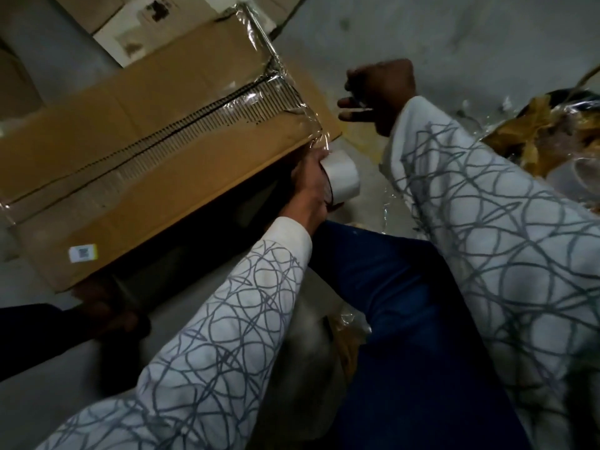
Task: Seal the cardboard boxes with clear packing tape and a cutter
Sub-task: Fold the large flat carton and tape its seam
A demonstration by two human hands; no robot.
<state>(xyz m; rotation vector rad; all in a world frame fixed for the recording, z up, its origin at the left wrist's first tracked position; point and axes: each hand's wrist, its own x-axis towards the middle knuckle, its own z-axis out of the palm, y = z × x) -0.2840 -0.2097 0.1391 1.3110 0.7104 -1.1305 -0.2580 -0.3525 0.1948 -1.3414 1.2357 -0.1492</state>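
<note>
A large brown cardboard box (136, 151) lies tilted in front of me, with clear tape (279, 82) running over its right end and along the flap seam. My left hand (308, 186) grips a roll of clear packing tape (342, 175) just below the box's near right corner, and a strip runs from the roll up onto that corner. My right hand (380, 92) is raised to the right of the box with its fingers curled round a small thin object, possibly the cutter; I cannot make it out clearly.
Another person's dark hand (107, 306) holds the box's near lower edge. More cardboard boxes (107, 30) lie behind. Crumpled brown paper and used tape (539, 125) pile up at the right on the grey concrete floor. My blue-trousered leg (406, 303) fills the lower middle.
</note>
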